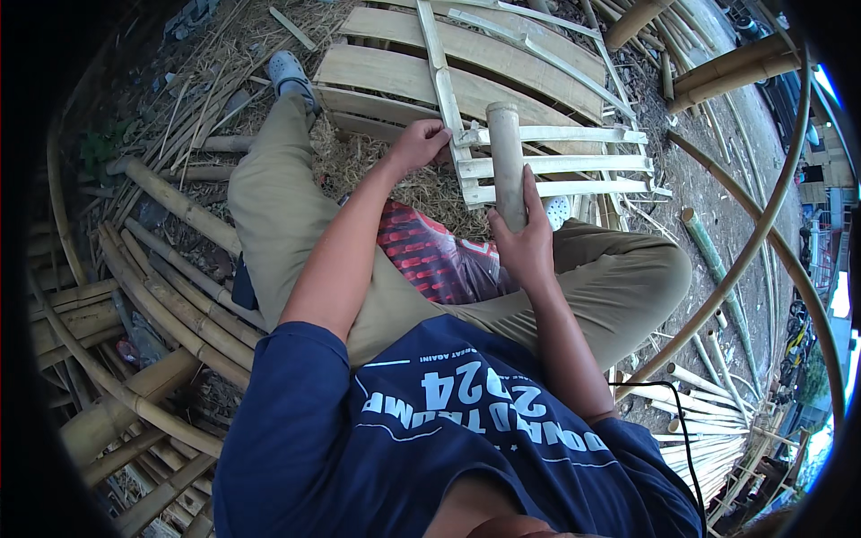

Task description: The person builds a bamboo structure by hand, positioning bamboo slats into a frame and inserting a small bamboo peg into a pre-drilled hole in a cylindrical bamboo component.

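My right hand is wrapped round the lower end of a short, thick bamboo mallet-like piece, pale and cylindrical, held nearly upright. Behind it lies a frame of pale split-bamboo slats, with several narrow slats running crosswise. My left hand is closed at the frame's near left corner, its fingertips pinching the long bamboo strip there; some fingers are partly hidden. Wide flat bamboo boards lie beneath the strips, beyond my hands.
A red and black patterned cloth lies between my bent legs. Bamboo poles crowd the left side, over shavings. At right, curved bamboo poles cross, with a green pole on the ground and a bundle of cut poles lower down.
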`<move>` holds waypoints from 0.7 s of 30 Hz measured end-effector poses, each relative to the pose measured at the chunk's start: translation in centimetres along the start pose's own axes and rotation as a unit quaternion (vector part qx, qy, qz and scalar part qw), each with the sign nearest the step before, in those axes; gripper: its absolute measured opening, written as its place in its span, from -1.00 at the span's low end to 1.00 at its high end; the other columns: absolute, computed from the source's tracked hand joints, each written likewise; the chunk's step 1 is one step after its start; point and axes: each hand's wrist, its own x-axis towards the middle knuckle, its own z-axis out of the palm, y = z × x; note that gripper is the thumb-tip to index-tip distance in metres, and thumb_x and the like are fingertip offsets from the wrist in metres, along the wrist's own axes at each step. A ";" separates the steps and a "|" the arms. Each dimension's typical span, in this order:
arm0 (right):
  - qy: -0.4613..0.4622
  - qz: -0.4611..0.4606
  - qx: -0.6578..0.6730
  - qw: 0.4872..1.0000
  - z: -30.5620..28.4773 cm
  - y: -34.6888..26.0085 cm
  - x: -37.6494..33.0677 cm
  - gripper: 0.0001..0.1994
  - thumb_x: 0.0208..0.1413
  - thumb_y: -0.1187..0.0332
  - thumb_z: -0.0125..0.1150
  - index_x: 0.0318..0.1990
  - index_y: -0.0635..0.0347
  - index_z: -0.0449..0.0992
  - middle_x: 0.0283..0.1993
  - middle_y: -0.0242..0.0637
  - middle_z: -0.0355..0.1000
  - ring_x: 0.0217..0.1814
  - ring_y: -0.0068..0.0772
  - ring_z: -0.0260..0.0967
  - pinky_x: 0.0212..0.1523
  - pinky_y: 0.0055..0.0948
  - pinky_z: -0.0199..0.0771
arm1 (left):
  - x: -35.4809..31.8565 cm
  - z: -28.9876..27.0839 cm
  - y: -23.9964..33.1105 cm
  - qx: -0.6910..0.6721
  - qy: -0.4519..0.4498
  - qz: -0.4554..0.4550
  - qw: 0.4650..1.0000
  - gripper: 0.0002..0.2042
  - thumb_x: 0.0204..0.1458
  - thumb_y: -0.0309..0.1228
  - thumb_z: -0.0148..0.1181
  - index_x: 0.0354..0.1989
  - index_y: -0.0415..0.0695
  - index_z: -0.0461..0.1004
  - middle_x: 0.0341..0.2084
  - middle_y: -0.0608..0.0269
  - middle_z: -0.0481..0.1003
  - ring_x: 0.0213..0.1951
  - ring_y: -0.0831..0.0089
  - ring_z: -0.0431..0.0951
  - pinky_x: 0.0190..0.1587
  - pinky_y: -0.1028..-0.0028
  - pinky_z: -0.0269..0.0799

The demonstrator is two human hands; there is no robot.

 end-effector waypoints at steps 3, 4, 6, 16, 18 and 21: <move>-0.002 -0.004 0.010 1.000 0.2 0.3 -0.1 -0.12 0.20 0.45 0.37 0.61 0.33 0.01 0.49 0.22 0.28 0.48 -0.11 0.35 0.42 -0.27 0.35 | -0.3 -0.2 -0.2 0.022 0.063 0.043 0.997 -0.70 0.41 -0.26 0.15 -0.26 -0.25 0.61 -0.54 0.47 0.49 -0.48 0.66 0.40 -0.40 0.46 0.38; -0.002 -0.009 0.019 1.000 0.4 0.3 -0.1 -0.12 0.20 0.46 0.37 0.61 0.32 0.01 0.50 0.22 0.28 0.49 -0.12 0.34 0.42 -0.27 0.35 | -0.4 -0.8 -0.1 0.048 0.049 0.031 0.997 -0.68 0.41 -0.22 0.16 -0.23 -0.26 0.63 -0.47 0.46 0.54 -0.43 0.67 0.45 -0.36 0.47 0.41; 0.000 -0.004 0.018 1.000 0.1 0.6 -0.1 -0.12 0.20 0.46 0.37 0.61 0.32 0.01 0.49 0.21 0.29 0.48 -0.14 0.35 0.41 -0.28 0.35 | -0.6 -0.6 1.5 0.070 0.028 0.021 0.997 -0.65 0.40 -0.19 0.16 -0.21 -0.26 0.65 -0.41 0.45 0.59 -0.38 0.69 0.49 -0.32 0.48 0.44; 0.081 -0.023 0.076 0.993 -5.1 -0.7 1.8 -0.12 0.17 0.46 0.37 0.60 0.36 0.01 0.27 0.27 0.48 0.25 -0.14 0.53 0.27 -0.29 0.47 | -8.3 11.9 11.4 0.428 -0.020 0.268 0.863 -0.78 0.10 -0.33 0.26 -0.12 -0.14 0.61 -0.06 0.13 0.63 0.05 0.16 0.64 0.04 0.20 0.59; 0.081 -0.045 0.054 0.994 -5.9 -1.6 2.0 -0.12 0.18 0.45 0.36 0.60 0.36 0.02 0.28 0.24 0.49 0.26 -0.14 0.53 0.28 -0.26 0.48 | -7.5 13.8 9.3 0.611 0.038 0.318 0.724 -0.55 0.16 -0.37 0.19 0.25 -0.13 0.47 0.37 0.05 0.39 0.45 0.18 0.33 0.47 0.14 0.24; 0.031 -0.078 0.005 0.996 -6.6 -1.8 2.3 -0.13 0.17 0.43 0.34 0.61 0.24 0.04 0.24 0.26 0.52 0.27 0.07 0.56 0.25 -0.15 0.51 | -6.4 14.8 6.4 0.602 0.029 0.269 0.751 -0.50 0.24 -0.37 0.10 0.38 -0.15 0.37 0.50 0.04 0.23 0.55 0.16 0.16 0.59 0.08 -0.02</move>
